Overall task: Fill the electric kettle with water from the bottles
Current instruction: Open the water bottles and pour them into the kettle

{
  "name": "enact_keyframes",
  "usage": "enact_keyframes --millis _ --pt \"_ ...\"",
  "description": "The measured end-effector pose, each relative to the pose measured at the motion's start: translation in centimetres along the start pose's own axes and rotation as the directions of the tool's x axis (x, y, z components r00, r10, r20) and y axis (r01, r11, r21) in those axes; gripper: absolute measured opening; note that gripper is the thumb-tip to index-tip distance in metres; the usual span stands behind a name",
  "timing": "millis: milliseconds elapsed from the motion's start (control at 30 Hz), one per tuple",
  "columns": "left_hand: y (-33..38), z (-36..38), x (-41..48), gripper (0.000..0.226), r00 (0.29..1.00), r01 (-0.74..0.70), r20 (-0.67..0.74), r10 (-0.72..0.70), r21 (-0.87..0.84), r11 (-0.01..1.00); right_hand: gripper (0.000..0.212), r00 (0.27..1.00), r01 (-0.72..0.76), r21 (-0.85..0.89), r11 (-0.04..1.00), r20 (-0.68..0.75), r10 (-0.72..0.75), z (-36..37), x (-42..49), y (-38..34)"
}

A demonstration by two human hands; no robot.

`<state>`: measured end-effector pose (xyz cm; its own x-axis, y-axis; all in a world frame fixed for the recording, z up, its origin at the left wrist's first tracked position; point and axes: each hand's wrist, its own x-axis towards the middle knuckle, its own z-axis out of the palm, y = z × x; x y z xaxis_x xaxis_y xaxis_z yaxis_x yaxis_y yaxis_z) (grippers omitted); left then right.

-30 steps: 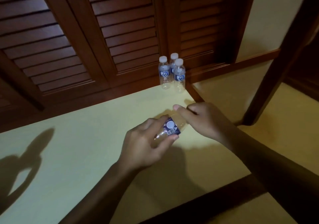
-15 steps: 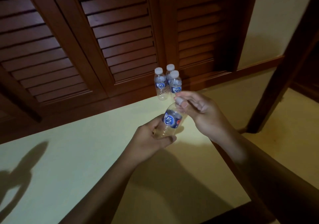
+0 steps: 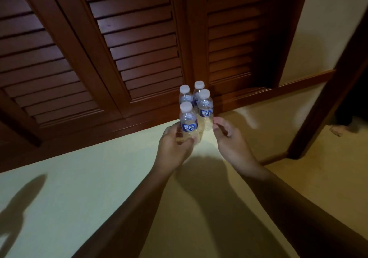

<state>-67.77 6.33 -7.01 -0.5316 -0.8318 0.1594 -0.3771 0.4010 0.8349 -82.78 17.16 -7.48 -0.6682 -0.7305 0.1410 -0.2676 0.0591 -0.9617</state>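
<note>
Several small clear water bottles with white caps and blue labels stand in a cluster at the far edge of the pale yellow counter (image 3: 99,188). My left hand (image 3: 173,148) grips the nearest bottle (image 3: 188,121) around its lower part, holding it upright and capped, right beside the three others (image 3: 205,106). My right hand (image 3: 229,140) hovers just right of the cluster with fingers loosely curled and nothing in it. No kettle is in view.
Dark wooden louvred doors (image 3: 119,48) rise directly behind the bottles. A dark wooden post (image 3: 328,98) slants at the right, with pale floor beyond and someone's bare foot (image 3: 336,130). The counter's right edge drops off near my right wrist.
The bottle was tilted between both hands with my right hand at its cap. It now stands upright by the other bottles, held only by my left hand; my right hand has come off it.
</note>
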Motion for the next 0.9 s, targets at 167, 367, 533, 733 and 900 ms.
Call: enact_keyframes --millis 167,367,533,733,900 --pt "-0.5 1.6 2.2 0.047 0.999 -0.008 -0.044 0.009 0.020 1.000 0.048 0.997 -0.057 -0.051 0.997 0.050 0.060 1.6 2.0 2.3" --pt "-0.6 2.2 3.5 0.044 0.997 0.009 -0.071 -0.009 0.003 1.000 0.036 0.995 -0.061 -0.086 0.994 0.079 0.067 2.0 2.5 2.5" --pt "-1.1 1.3 2.4 0.049 0.997 0.039 -0.073 -0.039 0.002 0.999 0.049 0.992 -0.109 -0.091 0.990 0.047 0.114 1.8 0.3 0.7" --pt "-2.2 -3.3 -4.9 0.043 0.996 -0.040 -0.077 0.042 0.020 0.999 0.046 0.988 0.102 -0.210 0.972 0.132 -0.075 3.7 -6.6 -0.6" --pt "-4.8 -9.0 -13.2 0.047 0.991 -0.011 -0.130 0.026 0.113 0.993 0.046 0.895 0.300 -0.167 0.939 0.391 -0.216 8.6 -12.5 -2.7"
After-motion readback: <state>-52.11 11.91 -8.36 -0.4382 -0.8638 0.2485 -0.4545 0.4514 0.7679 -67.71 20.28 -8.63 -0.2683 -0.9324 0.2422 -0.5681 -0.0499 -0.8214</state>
